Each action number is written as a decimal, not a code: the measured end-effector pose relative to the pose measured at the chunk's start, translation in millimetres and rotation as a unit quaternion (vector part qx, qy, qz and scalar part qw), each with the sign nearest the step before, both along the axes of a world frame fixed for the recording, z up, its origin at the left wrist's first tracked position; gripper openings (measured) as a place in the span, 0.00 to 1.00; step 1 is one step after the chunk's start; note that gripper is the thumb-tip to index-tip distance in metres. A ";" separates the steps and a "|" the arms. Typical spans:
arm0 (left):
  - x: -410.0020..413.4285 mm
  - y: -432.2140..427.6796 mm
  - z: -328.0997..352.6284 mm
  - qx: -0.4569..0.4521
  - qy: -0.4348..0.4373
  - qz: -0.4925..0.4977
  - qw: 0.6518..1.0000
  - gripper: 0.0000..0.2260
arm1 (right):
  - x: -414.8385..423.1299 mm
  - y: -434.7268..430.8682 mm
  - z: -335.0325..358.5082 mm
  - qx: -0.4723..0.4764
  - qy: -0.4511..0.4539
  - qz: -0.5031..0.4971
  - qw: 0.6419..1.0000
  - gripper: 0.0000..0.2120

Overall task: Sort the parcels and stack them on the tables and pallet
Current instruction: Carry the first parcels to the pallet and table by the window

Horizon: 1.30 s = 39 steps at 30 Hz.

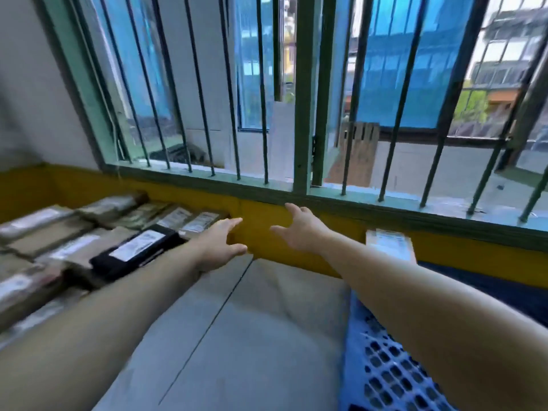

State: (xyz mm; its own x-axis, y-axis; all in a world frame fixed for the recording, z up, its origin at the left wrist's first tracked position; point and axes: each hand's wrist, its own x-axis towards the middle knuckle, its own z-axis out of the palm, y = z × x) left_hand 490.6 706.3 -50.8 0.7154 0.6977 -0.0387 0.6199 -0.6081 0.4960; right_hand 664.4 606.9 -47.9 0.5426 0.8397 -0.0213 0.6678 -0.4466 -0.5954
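Both my arms reach forward toward the yellow wall under the window. My left hand point(221, 243) is spread with straight fingers and holds nothing, just right of a black parcel point(139, 252) with a white label. That parcel lies on top of several brown and grey parcels point(53, 232) stacked in rows at the left. My right hand point(299, 229) is also spread and holds nothing. A brown parcel point(390, 244) with a label stands against the wall at the right, beyond a blue plastic pallet point(385, 372).
A barred window with a green frame point(302, 114) fills the upper view, above a yellow wall band point(261, 221). Grey tiled floor point(252, 321) lies between the parcel stack and the pallet. The picture is motion-blurred.
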 end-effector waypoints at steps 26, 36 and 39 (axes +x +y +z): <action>-407.6 272.3 11.0 0.003 -0.014 0.241 0.970 0.31 | -372.3 364.4 5.5 -0.007 -0.083 0.316 0.945 0.36; -468.5 434.2 -16.5 0.008 -0.011 0.188 0.982 0.30 | -442.2 506.7 -23.3 -0.039 -0.107 0.273 0.955 0.37; -491.5 485.2 -26.0 -0.003 -0.016 0.151 0.988 0.30 | -465.5 544.6 -33.5 -0.044 -0.103 0.239 0.964 0.36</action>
State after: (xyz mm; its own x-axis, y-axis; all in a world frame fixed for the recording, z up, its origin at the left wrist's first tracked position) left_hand -0.9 1191.5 -76.8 0.4748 0.8797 -0.0250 0.7573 -0.3940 0.5208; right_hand 198.9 1151.5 -81.4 0.0936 0.9949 -0.0369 0.9099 -0.1005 -0.4024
